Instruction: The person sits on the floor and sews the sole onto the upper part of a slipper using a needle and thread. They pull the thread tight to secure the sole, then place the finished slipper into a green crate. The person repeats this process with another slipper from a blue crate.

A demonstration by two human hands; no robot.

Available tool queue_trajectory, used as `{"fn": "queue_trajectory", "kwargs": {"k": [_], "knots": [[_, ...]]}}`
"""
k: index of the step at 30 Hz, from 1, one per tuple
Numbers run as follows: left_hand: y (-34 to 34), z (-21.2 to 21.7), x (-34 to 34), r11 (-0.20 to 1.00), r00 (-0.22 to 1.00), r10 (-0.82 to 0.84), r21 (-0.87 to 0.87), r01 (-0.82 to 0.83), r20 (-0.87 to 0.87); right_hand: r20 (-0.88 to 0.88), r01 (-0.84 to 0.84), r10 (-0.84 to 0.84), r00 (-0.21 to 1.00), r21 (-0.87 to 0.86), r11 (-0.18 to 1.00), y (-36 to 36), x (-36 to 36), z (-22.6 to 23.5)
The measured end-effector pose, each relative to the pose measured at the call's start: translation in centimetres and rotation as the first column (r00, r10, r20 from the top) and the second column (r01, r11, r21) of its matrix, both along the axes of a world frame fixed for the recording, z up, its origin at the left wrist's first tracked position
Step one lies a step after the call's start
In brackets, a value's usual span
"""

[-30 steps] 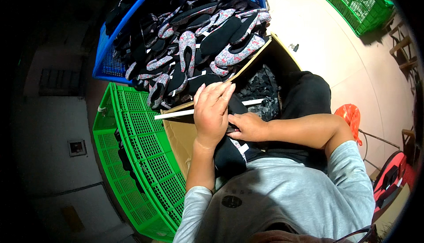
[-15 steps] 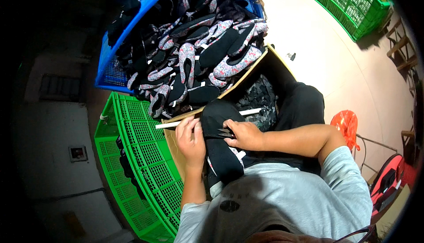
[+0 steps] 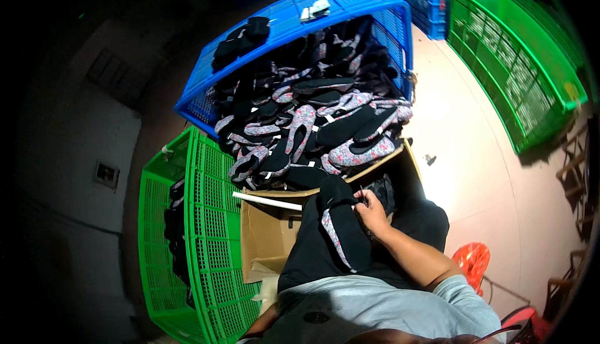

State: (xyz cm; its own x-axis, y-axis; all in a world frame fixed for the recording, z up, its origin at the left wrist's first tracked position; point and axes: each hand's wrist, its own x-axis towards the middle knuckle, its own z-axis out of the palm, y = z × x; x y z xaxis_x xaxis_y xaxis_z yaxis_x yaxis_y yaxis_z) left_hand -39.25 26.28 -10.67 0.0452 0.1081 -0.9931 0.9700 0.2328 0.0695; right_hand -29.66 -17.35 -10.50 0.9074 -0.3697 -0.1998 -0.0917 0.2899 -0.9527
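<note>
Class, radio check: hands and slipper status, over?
Right hand gripping black fabric slipper on lap. Left hand mostly out of view. Brown cardboard box alongside, nothing obstructing.

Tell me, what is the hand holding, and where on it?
The right hand holds a black slipper near its top end. The left hand is hidden.

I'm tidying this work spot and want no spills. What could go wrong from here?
The slippers are heaped above the low front of the tipped blue crate and could slide onto the cardboard box. The right hand alone grips the black slipper on the lap, so it might slip off. The left hand is out of view.
</note>
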Motion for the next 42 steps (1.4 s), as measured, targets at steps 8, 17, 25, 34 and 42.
{"fn": "queue_trajectory", "kwargs": {"k": [8, 17, 25, 34, 42], "knots": [[-7.0, -0.1, 5.0, 0.837, 0.688, -0.517, 0.469, 0.281, 0.510, 0.052, -0.207, 0.202, 0.978, 0.322, 0.924, -1.4, -0.5, -1.1], [-14.7, 5.7, 11.2, 0.865, 0.397, -0.497, 0.474, 0.163, 0.771, -0.087, -0.195, 0.259, 0.962, 0.448, 0.873, -2.3, -1.4, -5.1], [-19.5, 11.8, 13.0, 0.887, 0.209, -0.462, 0.453, 0.089, 0.862, -0.164, -0.214, 0.301, 0.940, 0.404, 0.889, -2.7, -1.7, -7.9], [-20.9, 14.2, 11.7, 0.879, 0.172, -0.473, 0.475, 0.028, 0.864, -0.081, -0.244, 0.321, 0.944, 0.485, 0.840, -2.3, -2.0, -5.6], [-20.3, 14.2, 10.5, 0.876, 0.184, -0.475, 0.483, 0.004, 0.860, -0.142, -0.211, 0.311, 0.940, 0.474, 0.855, -2.1, -2.3, -6.1]]}}
